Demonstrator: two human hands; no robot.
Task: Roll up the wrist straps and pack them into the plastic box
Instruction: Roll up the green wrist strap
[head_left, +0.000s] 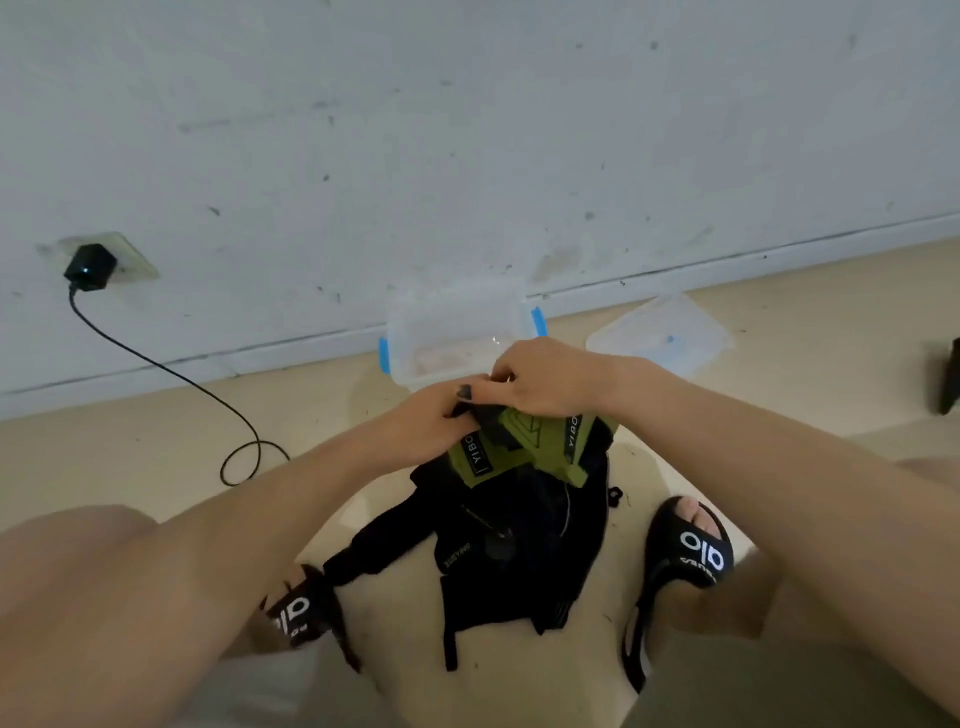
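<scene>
Floor (156, 447) carried everything. Black strap pile (519, 545) lay at lower centre, between the sandalled feet. Open plastic box (452, 332) sat just above centre by the wall, lid (660, 332) to its right. Green wrist straps (524, 441) were at frame centre: left hand (426, 421) gripped one end, right hand (545, 379) pinched the top. Advice: keep tension, roll tight and edges aligned so it fits.

Both bare forearms reach forward and meet just in front of the plastic box (457, 332). The left hand (431, 421) curls its fingers round the green wrist strap (524, 441), thumb on top. The right hand (545, 379) pinches the same strap from above, knuckles raised.
</scene>
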